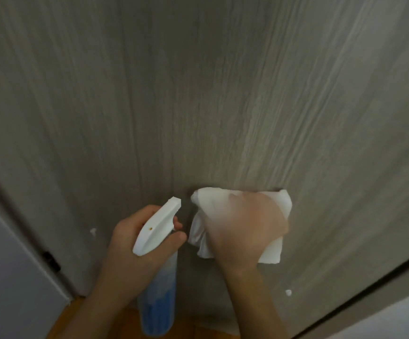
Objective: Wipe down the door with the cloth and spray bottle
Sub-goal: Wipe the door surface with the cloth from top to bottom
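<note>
The right hand [245,228] presses a white cloth [278,250] flat on the gray door [198,94] (fingers blurry). The left hand [130,243] squeezes the spray bottle [158,311].

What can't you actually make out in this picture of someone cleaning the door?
Head view, the only one:
- Right hand: motion-blurred, so its fingers on the cloth are unclear.
- Door: top cut off by the frame edge; no handle shows.
- Spray bottle: base cut off at the bottom edge; the left hand covers its neck.
- White specks: too small to identify.
</note>
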